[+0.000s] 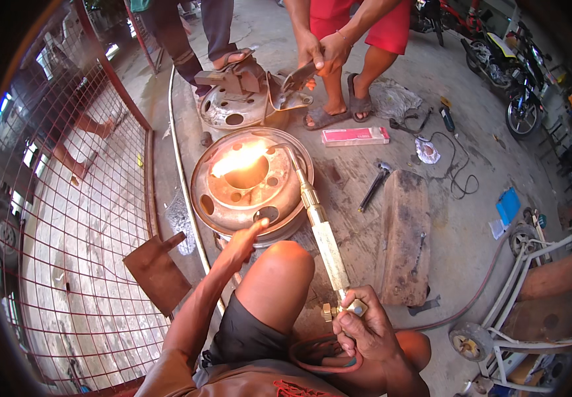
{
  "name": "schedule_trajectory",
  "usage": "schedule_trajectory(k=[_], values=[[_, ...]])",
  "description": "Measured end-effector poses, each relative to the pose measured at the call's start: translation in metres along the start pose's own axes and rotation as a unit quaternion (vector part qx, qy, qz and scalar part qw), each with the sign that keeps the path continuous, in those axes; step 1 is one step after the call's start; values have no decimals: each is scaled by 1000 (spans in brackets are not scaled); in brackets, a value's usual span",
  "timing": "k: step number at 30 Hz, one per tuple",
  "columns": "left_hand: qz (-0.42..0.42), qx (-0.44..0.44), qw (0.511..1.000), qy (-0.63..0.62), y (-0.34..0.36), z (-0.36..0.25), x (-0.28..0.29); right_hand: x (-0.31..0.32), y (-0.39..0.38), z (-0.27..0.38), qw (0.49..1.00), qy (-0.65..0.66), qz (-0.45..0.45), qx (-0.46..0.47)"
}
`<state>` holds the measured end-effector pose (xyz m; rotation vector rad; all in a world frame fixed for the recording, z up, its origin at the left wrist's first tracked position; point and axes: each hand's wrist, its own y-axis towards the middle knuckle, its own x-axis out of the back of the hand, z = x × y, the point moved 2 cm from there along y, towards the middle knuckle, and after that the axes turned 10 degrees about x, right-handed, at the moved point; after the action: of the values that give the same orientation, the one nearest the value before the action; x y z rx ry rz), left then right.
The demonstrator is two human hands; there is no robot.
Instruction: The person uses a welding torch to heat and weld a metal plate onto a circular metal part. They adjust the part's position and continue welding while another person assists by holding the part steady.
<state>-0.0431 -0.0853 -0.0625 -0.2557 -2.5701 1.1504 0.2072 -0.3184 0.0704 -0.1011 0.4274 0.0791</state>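
Observation:
My right hand [367, 324] grips a brass gas torch [329, 248] near its valve knobs. The torch's bent tip is over the rusty steel wheel rim [223, 208] lying flat before me. A bright orange flame [241, 159] spreads over the rim's centre hole, and its glare hides part of the metal. At the rim's near edge is my left hand [245, 242], with a finger stretched out by one of the round holes; whether it touches is hard to tell. A hose [329, 364] loops below my right hand.
A second rim [223, 109] bears metal pieces under a person's foot. Another person in red shorts holds a dark metal piece [299, 78]. Nearby are a red-and-white box [355, 136], a hammer [374, 187], a wooden block [405, 238], a wheeled cart [507, 317] and a mesh fence [87, 218].

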Motion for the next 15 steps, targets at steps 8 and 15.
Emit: schedule_trajectory(k=[8, 15], values=[[-85, -193, 977, 23, -93, 14, 4, 2, 24, 33, 998, 29, 63, 3], [-84, -497, 853, 139, -184, -89, -63, 11, 46, 65, 1000, 13, 19, 1]])
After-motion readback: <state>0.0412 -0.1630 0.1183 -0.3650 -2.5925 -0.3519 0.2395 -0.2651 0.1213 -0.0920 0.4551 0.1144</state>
